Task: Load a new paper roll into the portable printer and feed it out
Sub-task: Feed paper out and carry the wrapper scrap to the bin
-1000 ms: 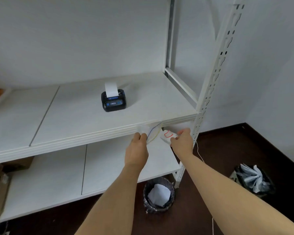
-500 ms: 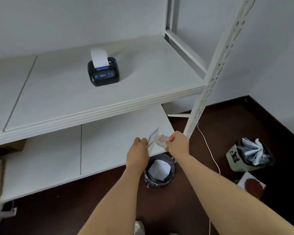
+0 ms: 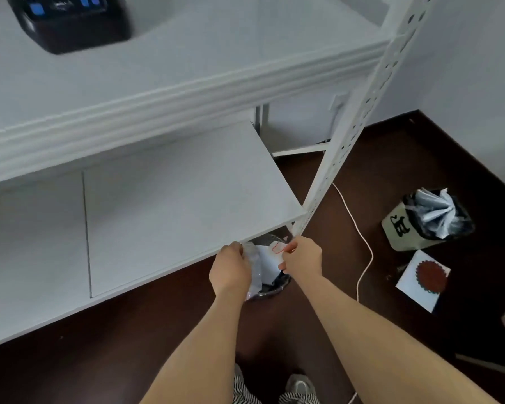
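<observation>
The black portable printer (image 3: 70, 23) with blue buttons sits on the upper white shelf (image 3: 216, 68), cut off by the top edge. Below, at the front corner of the lower shelf (image 3: 172, 205), my left hand (image 3: 231, 269) grips a crumpled clear plastic wrapper (image 3: 252, 258). My right hand (image 3: 301, 258) pinches a small white piece with a red outline (image 3: 277, 247). Both hands hover right over a small dark waste bin (image 3: 271, 287) on the floor; paper lies inside it. No paper roll is visible.
A perforated white shelf post (image 3: 362, 118) rises just right of my hands. A white cable (image 3: 362, 243) runs across the dark floor. A second bin with a grey bag (image 3: 429, 220) and a white card with a red seal (image 3: 423, 278) lie at right. My shoes (image 3: 298, 386) show below.
My gaze tilted down, so the printer slid up to the top edge. Both hands dropped with the wrapper pieces from the upper shelf's edge to just over the floor bin.
</observation>
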